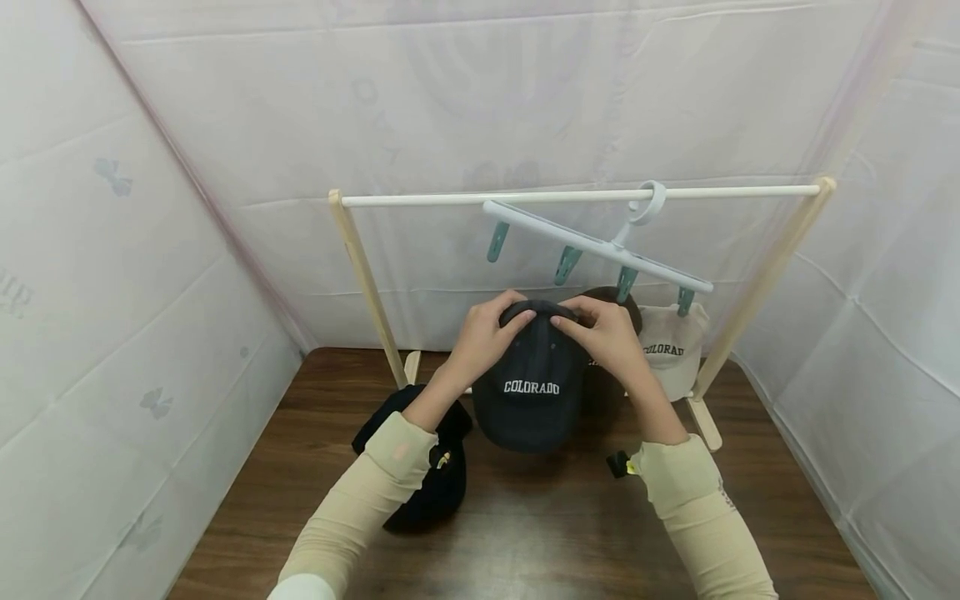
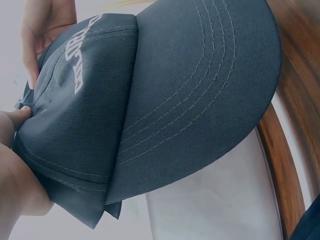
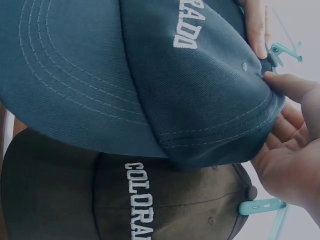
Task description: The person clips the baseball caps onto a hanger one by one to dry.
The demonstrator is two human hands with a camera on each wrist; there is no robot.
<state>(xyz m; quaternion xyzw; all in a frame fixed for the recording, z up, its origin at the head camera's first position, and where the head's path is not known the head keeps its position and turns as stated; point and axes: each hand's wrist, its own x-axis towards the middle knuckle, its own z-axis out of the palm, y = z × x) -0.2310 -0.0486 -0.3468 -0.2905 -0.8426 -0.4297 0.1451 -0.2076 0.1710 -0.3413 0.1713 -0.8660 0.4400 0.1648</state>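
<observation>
A dark navy baseball cap (image 1: pixel 528 417) with white COLORADO lettering is held upright, brim down, in front of a clip hanger (image 1: pixel 555 229). My left hand (image 1: pixel 483 335) pinches the top of its crown on the left. On the right side of the crown, my right hand (image 1: pixel 609 337) pinches the fabric between thumb and fingers. Behind it a brown cap (image 3: pixel 195 195) hangs from a teal clip (image 3: pixel 262 206). A white cap (image 1: pixel 671 367) hangs from the rightmost clip (image 1: pixel 686 300). Two clips toward the left, one of them a teal clip (image 1: pixel 497 242), hold nothing.
The hanger hooks over the white rail (image 1: pixel 435 200) of a rack with wooden posts (image 1: pixel 367 287) and stands slanted. A black cap (image 1: pixel 427 496) lies on the brown wooden table (image 1: pixel 247 517), beneath my left forearm. Pale fabric walls (image 1: pixel 150 333) enclose the table's back and sides.
</observation>
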